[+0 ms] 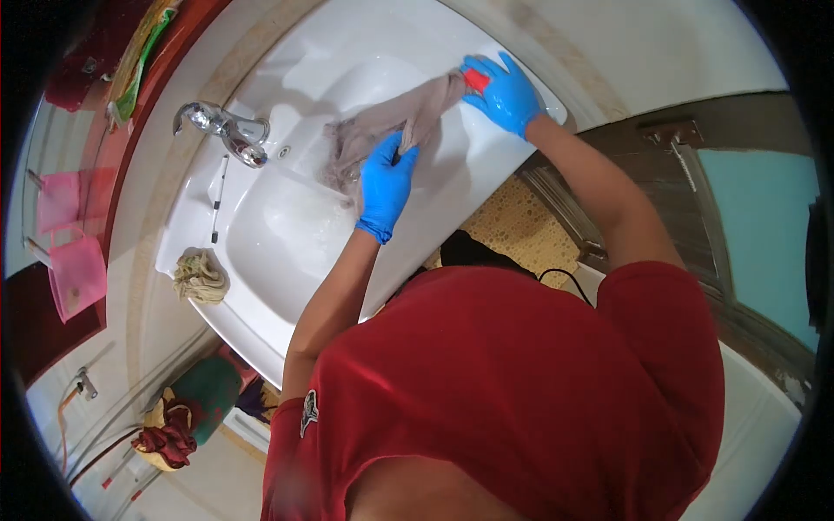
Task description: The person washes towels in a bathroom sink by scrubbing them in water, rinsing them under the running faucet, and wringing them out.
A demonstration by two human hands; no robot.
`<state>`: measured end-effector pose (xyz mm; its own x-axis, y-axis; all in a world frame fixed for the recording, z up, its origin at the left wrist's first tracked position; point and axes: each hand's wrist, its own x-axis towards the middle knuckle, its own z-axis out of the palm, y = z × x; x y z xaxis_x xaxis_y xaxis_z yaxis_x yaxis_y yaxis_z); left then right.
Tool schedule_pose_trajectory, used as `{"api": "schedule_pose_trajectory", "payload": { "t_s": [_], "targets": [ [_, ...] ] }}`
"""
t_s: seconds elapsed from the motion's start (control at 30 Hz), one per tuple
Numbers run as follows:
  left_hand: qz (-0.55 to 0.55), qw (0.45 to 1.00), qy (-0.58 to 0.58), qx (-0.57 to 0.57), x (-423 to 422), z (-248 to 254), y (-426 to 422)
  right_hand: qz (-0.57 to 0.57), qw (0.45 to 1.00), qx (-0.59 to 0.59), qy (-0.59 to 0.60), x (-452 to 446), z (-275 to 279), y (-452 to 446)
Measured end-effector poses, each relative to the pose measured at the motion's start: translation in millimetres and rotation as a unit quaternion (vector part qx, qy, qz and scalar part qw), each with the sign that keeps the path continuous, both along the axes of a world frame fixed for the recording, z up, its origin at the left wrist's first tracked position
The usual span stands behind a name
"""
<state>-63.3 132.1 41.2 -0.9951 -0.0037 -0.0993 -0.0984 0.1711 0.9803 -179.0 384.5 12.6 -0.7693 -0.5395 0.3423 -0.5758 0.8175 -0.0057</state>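
A wet greyish-pink cloth (382, 122) stretches over the sink (269, 278), its lower end bunched in suds in the basin. My left hand (387, 187), in a blue glove, pinches a fold of it near the basin's front edge. On the sink's right ledge my right hand (508, 95), also gloved in blue, grips a small red bar (476, 80). That bar looks like soap and presses by the cloth's upper end. My palm hides part of it.
A chrome faucet (226, 130) rises at the sink's back, beside a toothbrush-like white stick (220, 198). A crumpled beige cloth (200, 278) lies on the left corner. Pink holders (76, 273) hang on the left wall, and a green container (204, 391) stands below.
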Motion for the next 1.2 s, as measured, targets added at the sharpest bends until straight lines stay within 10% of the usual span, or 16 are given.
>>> {"api": "schedule_pose_trajectory", "payload": {
  "t_s": [0.4,0.53,0.63,0.87,1.0,1.2],
  "targets": [
    [0.046,0.999,-0.013,0.007,68.6,4.2,-70.7,-0.087,0.986,0.125,-0.075,145.7,7.3,-69.1],
    [0.101,0.990,-0.044,0.089,79.4,17.3,-92.6,0.021,0.985,0.088,-0.148,156.3,9.1,-127.0],
    [0.120,0.988,-0.030,0.091,76.5,28.3,-94.2,0.058,0.938,-0.153,-0.307,153.4,15.0,-149.9],
    [0.038,0.996,0.075,-0.023,22.7,72.8,-38.2,0.088,0.982,-0.161,-0.045,9.8,24.5,3.7],
    [-0.080,0.990,0.092,-0.068,-8.3,41.4,12.9,-0.044,0.971,-0.114,-0.207,19.3,16.1,85.2],
    [-0.090,0.992,0.062,-0.069,18.3,21.4,9.8,-0.042,0.987,0.057,-0.141,94.6,31.0,28.9]
  ]
}}
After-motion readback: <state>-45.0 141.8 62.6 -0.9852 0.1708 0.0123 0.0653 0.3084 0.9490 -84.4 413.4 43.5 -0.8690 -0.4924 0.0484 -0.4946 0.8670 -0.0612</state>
